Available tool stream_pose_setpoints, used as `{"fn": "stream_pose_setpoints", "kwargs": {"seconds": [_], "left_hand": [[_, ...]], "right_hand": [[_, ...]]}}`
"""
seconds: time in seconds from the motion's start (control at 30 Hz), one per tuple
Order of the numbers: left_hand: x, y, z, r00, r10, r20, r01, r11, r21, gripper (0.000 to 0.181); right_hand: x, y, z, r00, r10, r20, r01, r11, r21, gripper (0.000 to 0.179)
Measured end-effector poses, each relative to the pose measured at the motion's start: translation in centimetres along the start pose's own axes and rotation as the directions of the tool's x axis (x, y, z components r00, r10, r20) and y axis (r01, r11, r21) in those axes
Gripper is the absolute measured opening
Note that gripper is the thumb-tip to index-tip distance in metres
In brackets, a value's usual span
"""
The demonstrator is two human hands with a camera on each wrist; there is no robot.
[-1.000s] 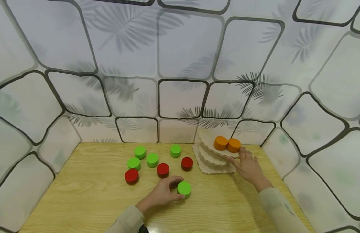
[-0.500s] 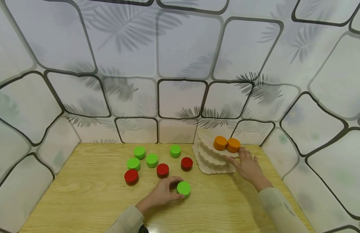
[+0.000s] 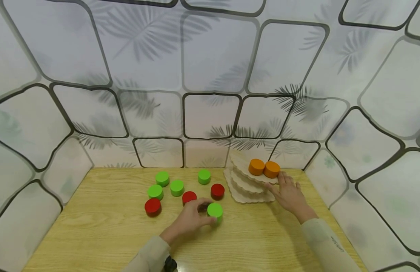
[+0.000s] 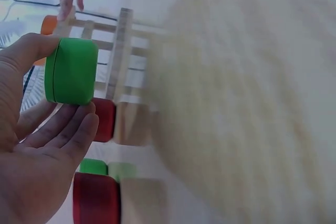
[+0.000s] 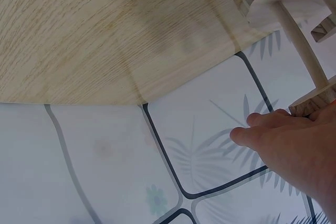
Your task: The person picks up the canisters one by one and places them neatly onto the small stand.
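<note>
My left hand [image 3: 190, 218] pinches a green round block [image 3: 214, 211] at the front centre, thumb on one side and fingers on the other. In the left wrist view the green block [image 4: 74, 72] stands just above the table between thumb and fingertips. My right hand [image 3: 291, 195] rests against the right edge of a scalloped wooden three-tier stand [image 3: 245, 184], its fingers fairly straight. The right wrist view shows that hand [image 5: 296, 145] touching a board edge of the stand, with its wooden posts [image 5: 300, 45] beyond. Two orange round blocks [image 3: 256, 167] sit side by side on the top tier.
Left of the stand on the wooden table [image 3: 94, 234] lie several green round blocks [image 3: 177, 187] and three red ones, the nearest red block [image 3: 189, 198] partly behind my left hand. A patterned wall [image 3: 210, 113] closes off the back and both sides.
The left hand has moved slightly away from me and upward with the green block, now overlapping the middle red block. The right hand stays on the stand.
</note>
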State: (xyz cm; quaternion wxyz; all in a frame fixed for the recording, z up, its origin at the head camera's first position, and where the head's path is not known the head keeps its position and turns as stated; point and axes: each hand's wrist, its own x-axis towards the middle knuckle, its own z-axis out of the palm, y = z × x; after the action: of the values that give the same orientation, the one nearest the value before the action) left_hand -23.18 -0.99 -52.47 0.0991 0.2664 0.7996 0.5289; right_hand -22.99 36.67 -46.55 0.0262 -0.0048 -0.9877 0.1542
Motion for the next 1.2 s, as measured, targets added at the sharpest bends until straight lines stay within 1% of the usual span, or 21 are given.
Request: {"fn": "stream_pose_setpoints", "kwargs": {"seconds": [0.1,0.23,0.33,0.5,0.63,0.73,0.97,1.1,1.2], "left_hand": [[0.7,0.7,-0.1,1.000,0.006,-0.020,-0.006,1.000,-0.009,0.054],[1.7,1.5,-0.1,0.999,0.027,-0.034,-0.027,1.000,0.004,0.054],[2.5,1.9,0.0,0.998,0.042,-0.039,-0.042,0.999,0.003,0.054],[3.9,2.6,0.0,0.996,0.067,-0.051,-0.068,0.997,-0.026,0.054],[5.0,3.4,0.0,0.994,0.078,-0.075,-0.079,0.997,-0.015,0.053],[5.8,3.9,0.0,0.993,0.071,-0.098,-0.072,0.997,-0.007,0.051],[7.9,4.9,0.4,0.988,0.058,-0.140,-0.061,0.998,-0.018,0.058],[9.0,5.3,0.7,0.983,0.070,-0.167,-0.074,0.997,-0.014,0.056],[9.8,5.7,0.8,0.981,0.070,-0.183,-0.072,0.997,-0.005,0.057]], "right_hand": [[0.0,0.1,0.0,1.000,0.001,-0.001,-0.001,1.000,0.000,0.098],[-0.1,0.1,0.0,1.000,0.005,0.002,-0.005,1.000,-0.002,0.098],[-0.1,0.1,-0.1,1.000,0.009,0.006,-0.009,1.000,-0.003,0.098],[0.0,-0.1,-0.2,1.000,0.009,0.011,-0.009,1.000,0.001,0.098],[0.1,-0.1,-0.1,1.000,0.005,0.007,-0.005,1.000,0.001,0.098],[0.2,-0.1,-0.1,1.000,0.004,0.006,-0.004,1.000,-0.006,0.098],[0.1,0.1,0.0,1.000,0.006,0.009,-0.005,1.000,-0.002,0.098],[0.0,0.1,-0.1,1.000,0.008,0.011,-0.008,1.000,-0.007,0.098],[0.0,0.0,0.0,1.000,0.001,0.002,-0.001,1.000,-0.020,0.098]]}}
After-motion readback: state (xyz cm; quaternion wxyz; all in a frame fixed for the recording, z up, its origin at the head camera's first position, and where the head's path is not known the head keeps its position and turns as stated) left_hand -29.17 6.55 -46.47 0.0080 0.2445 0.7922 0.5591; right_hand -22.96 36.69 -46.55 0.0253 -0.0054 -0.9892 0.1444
